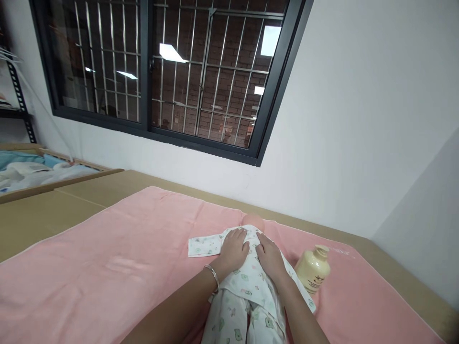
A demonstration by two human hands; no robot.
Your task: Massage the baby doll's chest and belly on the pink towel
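Observation:
A baby doll [253,221] lies on its back on a pink towel [118,267], dressed in a white printed sleepsuit [247,291]. Only the top of its head shows beyond my hands. My left hand [234,248] lies flat on the doll's chest, fingers stretched out, a bangle on the wrist. My right hand [269,258] rests flat beside it on the same cloth, fingers together and extended. One empty sleeve of the suit sticks out to the left.
A cream lotion bottle [314,270] lies on the towel just right of the doll. The towel covers a tan surface [43,215] under a barred window [168,71]. A wooden-edged cot with blue and white bedding [32,169] stands at far left.

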